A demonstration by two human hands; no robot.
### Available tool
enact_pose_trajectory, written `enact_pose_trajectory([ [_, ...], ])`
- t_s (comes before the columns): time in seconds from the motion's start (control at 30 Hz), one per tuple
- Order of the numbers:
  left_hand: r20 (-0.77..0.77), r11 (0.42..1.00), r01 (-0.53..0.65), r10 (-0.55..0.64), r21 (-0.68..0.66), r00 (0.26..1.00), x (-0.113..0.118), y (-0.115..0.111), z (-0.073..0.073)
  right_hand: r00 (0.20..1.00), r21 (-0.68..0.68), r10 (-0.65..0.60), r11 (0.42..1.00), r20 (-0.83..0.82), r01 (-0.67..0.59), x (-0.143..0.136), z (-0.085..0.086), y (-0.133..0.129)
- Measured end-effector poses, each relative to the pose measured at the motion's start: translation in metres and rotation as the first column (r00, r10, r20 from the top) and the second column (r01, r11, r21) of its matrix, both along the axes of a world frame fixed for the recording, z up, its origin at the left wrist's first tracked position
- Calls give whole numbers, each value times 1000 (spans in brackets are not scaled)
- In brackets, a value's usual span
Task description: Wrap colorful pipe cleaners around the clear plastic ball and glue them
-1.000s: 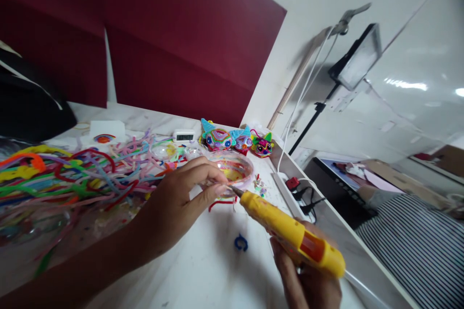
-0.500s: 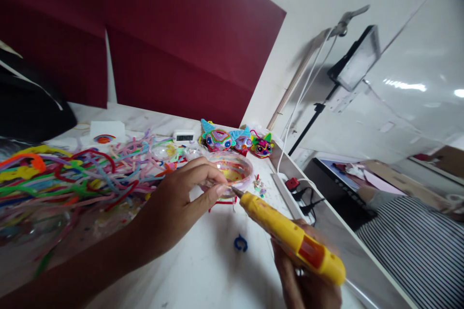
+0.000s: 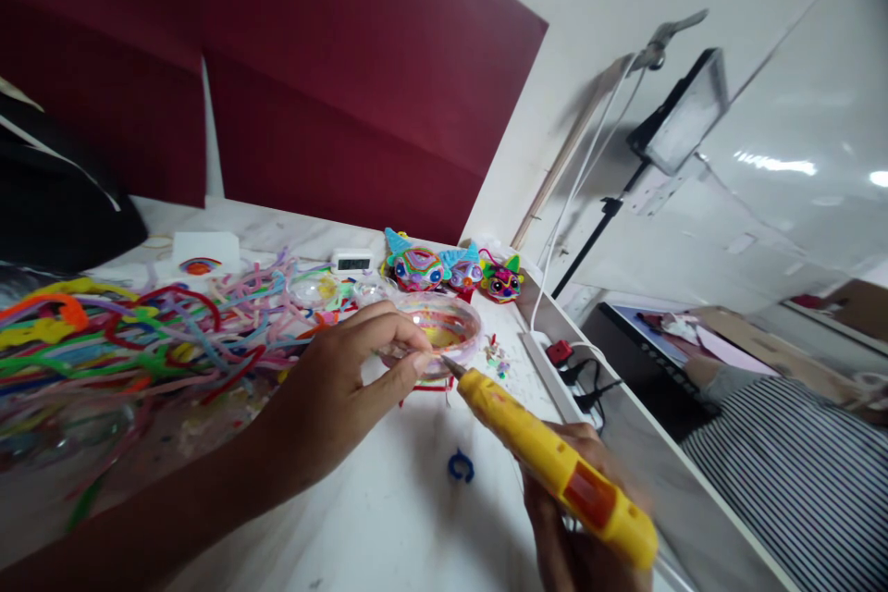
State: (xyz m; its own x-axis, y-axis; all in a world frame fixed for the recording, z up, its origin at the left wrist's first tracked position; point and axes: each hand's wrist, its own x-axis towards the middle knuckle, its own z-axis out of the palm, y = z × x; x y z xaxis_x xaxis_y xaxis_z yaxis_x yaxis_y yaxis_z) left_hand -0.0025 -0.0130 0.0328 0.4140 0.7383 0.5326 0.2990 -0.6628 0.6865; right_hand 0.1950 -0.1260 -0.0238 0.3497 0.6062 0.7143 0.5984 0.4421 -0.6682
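Note:
My left hand [image 3: 367,361] is closed in a pinch at the near left rim of a clear, round plastic bowl [image 3: 472,347] with coloured lines. What sits between thumb and fingers is too small or hidden to make out. My right hand [image 3: 575,499] is wrapped round a yellow hot glue gun [image 3: 534,435], its metal nozzle pointing up and left, close to the left fingertips and the bowl's near rim. A clear glue stick [image 3: 676,569] sticks out of the gun's rear. On the table below lies a curled dark blue pipe cleaner [image 3: 460,465].
Many coloured pipe cleaners [image 3: 208,324] spread over the left side. Behind the bowl stand decorated fish-like figures [image 3: 416,268] and a small digital clock [image 3: 352,262]. A power strip [image 3: 555,375] with plugs lies right, beside a raised table edge. A person in a striped garment [image 3: 797,462] is beyond.
The glue gun's rear end has dipped slightly, and its nozzle has drawn slightly away from my left fingertips. The bowl has shifted a little to the left. My left hand stays almost still.

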Motion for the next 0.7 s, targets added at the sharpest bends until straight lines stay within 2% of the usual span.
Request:
enact_pose_trajectory([
  [0.5,12,1000,-16,15,11,1000,1,-1,1,984,-16,68,998,162,-66,6,0,-2],
  [0.7,27,996,-10,13,-90,1000,2,0,3,969,26,43,998,243,-51,6,3,1],
])
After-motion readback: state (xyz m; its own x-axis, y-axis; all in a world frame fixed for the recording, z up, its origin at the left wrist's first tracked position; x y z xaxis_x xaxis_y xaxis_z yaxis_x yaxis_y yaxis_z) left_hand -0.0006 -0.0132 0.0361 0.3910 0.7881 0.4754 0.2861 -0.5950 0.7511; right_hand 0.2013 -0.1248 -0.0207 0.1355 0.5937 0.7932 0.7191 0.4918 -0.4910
